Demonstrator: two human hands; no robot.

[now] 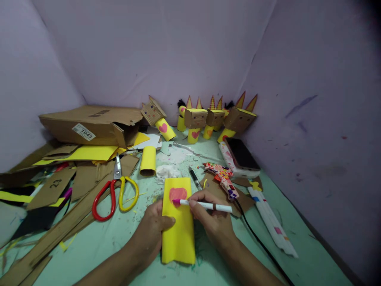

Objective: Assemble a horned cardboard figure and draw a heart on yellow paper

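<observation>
Far left of the grip lie cardboard scraps (56,186) and a box (89,125), then scissors (114,194) with red and yellow handles just left of the left hand (151,234). That hand is clenched on the left edge of the yellow paper (177,222), thumb on top, pinning it to the green table (297,246). The right hand (212,222) grasps a white marker (205,205), its pink tip touching a pink heart (177,194) near the paper's top. The paper looks like a flattened tube, though I cannot tell for sure. Beyond the grip stand a yellow roll (148,161) and a row of cardboard figures (205,119); right of it lie a patterned glue gun (223,178), its black cord (256,238) passing close by the right wrist, and a phone (241,155). If the left thumb slackens, the paper could slide under the stroke and smear the heart past its outline; the forearm catching the cord could drag the glue gun.
</observation>
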